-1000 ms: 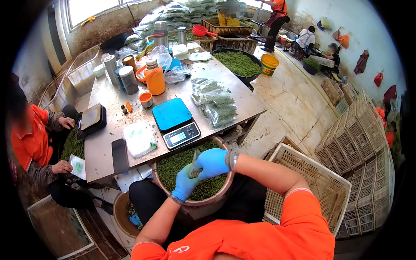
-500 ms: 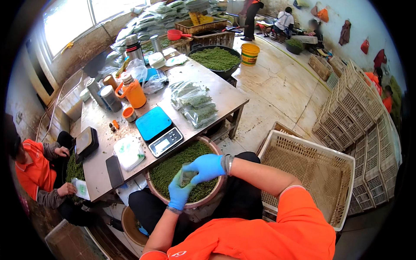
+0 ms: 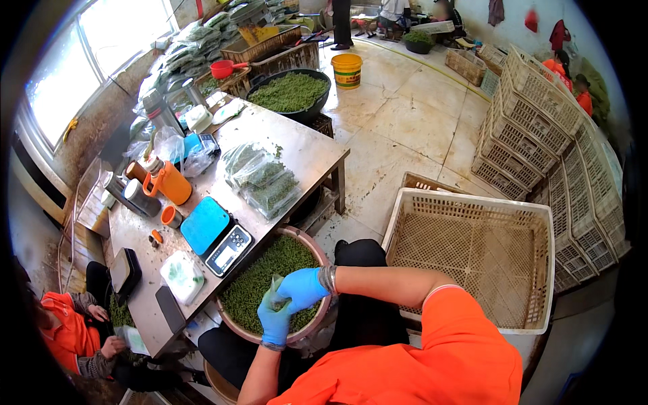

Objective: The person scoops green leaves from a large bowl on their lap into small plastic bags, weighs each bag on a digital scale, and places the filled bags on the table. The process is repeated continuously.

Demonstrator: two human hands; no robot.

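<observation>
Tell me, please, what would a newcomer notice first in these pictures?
It is probably the blue-gloved left grip and right grip, close together with a small clear bag between them, over a pinkish tub of green bits. Next, likely the blue-topped scale on the metal table to their left, then the large pale crate at the right.

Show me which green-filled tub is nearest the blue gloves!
The pink tub, under the left hand and right hand; the black tub stands past the table, the small dark tub farther back.

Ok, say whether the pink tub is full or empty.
Not empty: green pieces lie across the pink tub; their depth is hidden.
</observation>
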